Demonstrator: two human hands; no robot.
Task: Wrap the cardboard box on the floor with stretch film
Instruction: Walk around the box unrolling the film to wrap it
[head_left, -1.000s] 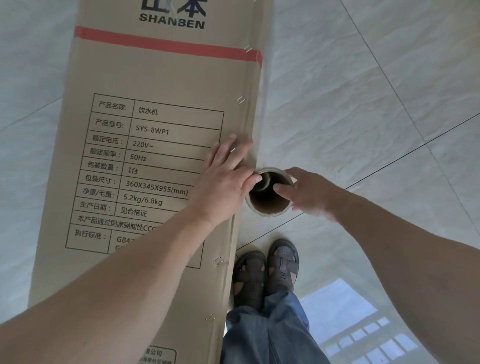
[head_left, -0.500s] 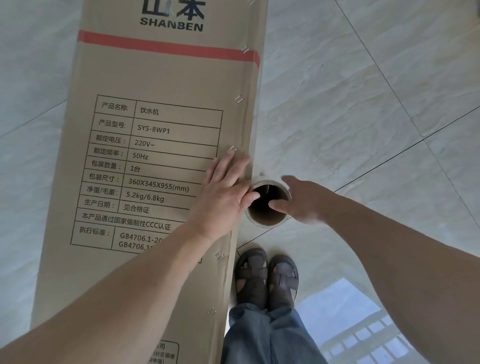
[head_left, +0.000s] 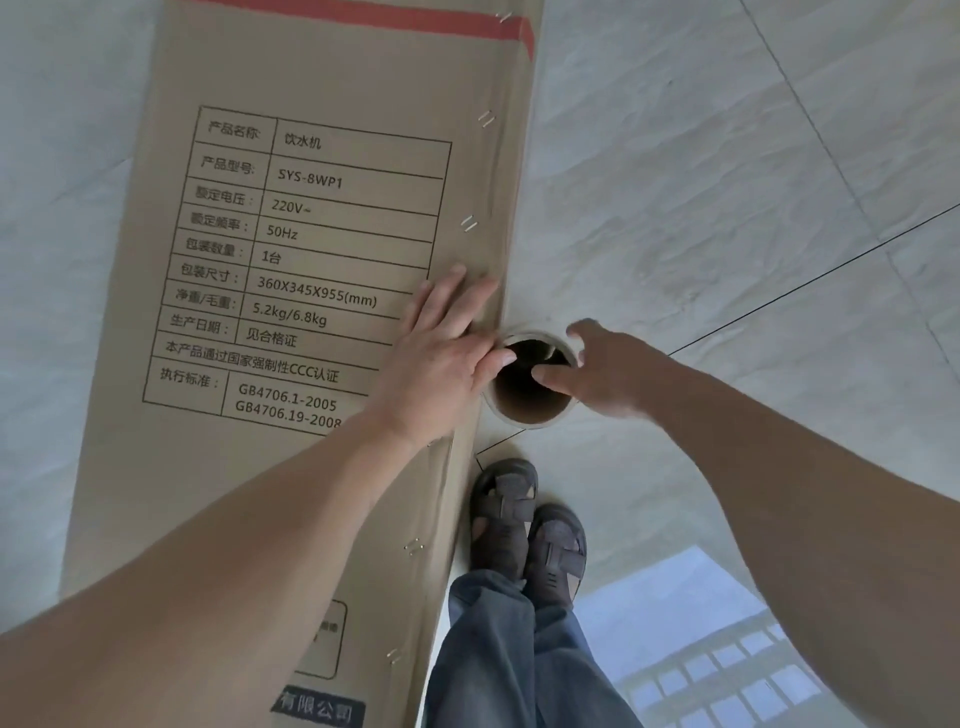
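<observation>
I am standing over the cardboard box (head_left: 291, 312), which is lying flat on the pale tiled floor (head_left: 701, 182) with its printed specification table (head_left: 306, 265) facing up at me. My left hand (head_left: 441, 358) is resting flat on the box near its right edge, fingers straight and spread over the cardboard, with the thumb reaching past the edge to the rim of the stretch film roll (head_left: 530, 389). The roll is standing on end just beside the box's right edge, so I am looking straight down into its brown cardboard core. My right hand (head_left: 608, 371) is gripping the top of the roll from the right, thumb hooked inside the core and fingers curling over the outer rim. My sandals (head_left: 524, 530) and jeans (head_left: 514, 660) are showing just below the roll, close to the box's edge.
</observation>
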